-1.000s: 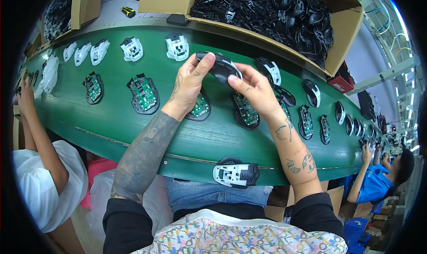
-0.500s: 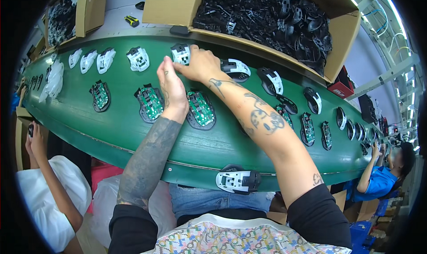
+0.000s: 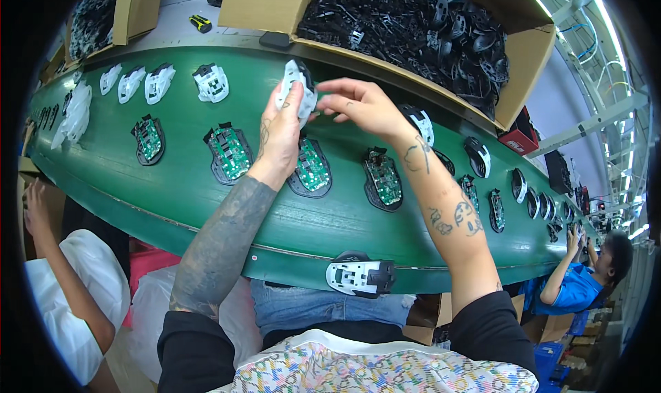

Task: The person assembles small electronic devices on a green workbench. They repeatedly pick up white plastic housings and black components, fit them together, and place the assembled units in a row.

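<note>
A white and black computer mouse shell (image 3: 290, 84) is raised above the green belt, gripped upright between the thumb and fingers of my left hand (image 3: 277, 139). Just to its right hovers my right hand (image 3: 368, 108), fingers stretched out and apart, holding nothing. Its fingertips come close to the shell; whether they touch it I cannot tell. Below my hands lie mouse bases with green circuit boards: one partly behind my left wrist (image 3: 313, 166), one (image 3: 231, 153) to the left and another (image 3: 383, 179) to the right. A further white and black shell (image 3: 359, 276) rests at the belt's near edge.
White shells (image 3: 211, 83) line the belt's far side at left, beside a plastic bag (image 3: 74, 117). A cardboard box (image 3: 265, 7) of black parts stands beyond the belt, with a yellow and black cutter (image 3: 200, 24) nearby. People work at both sides.
The shell from the belt's far side is now up in my left hand. My right hand has moved right, away from where it lay. The belt's contents have shifted slightly in view.
</note>
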The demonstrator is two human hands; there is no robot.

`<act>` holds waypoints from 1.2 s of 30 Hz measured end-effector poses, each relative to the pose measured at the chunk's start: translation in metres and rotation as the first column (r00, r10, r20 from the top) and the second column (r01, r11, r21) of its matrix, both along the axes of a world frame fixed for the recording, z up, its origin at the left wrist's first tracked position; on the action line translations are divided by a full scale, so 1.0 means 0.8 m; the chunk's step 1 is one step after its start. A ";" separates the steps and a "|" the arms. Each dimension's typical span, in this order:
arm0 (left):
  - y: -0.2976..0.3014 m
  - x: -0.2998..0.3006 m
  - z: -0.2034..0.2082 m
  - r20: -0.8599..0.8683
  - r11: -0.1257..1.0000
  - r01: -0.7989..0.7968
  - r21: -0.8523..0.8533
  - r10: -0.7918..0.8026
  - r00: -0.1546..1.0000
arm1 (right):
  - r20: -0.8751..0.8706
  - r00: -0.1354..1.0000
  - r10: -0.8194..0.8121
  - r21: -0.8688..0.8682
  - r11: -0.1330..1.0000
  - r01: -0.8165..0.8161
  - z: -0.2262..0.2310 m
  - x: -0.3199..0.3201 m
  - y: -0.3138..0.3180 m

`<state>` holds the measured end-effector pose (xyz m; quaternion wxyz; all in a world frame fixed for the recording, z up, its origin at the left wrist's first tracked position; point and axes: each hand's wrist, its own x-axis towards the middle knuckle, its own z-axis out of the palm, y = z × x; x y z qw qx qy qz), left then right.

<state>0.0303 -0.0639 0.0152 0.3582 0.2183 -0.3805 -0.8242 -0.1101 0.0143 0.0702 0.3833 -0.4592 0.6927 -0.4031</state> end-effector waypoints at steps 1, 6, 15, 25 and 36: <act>0.007 0.001 0.004 -0.042 1.000 -0.001 0.019 0.002 0.999 | -0.087 0.996 0.007 -0.006 1.000 -0.008 0.006 -0.001 -0.001; 0.008 0.008 0.010 -0.204 0.980 0.136 0.144 -0.105 0.973 | -0.645 0.578 -0.500 -0.425 0.863 0.272 0.060 -0.063 0.000; 0.009 0.010 -0.005 -0.296 0.911 0.315 0.268 -0.233 0.926 | -0.802 0.589 -0.101 0.181 0.898 0.401 0.066 -0.137 0.022; 0.027 0.009 0.010 -0.207 0.933 0.321 0.165 -0.286 0.936 | -0.639 0.717 -0.280 -0.272 0.953 0.129 0.069 -0.058 0.097; 0.046 0.021 0.018 0.043 0.875 0.364 -0.321 -0.370 0.928 | -0.091 0.995 -0.041 -0.288 0.958 0.013 0.057 0.045 0.108</act>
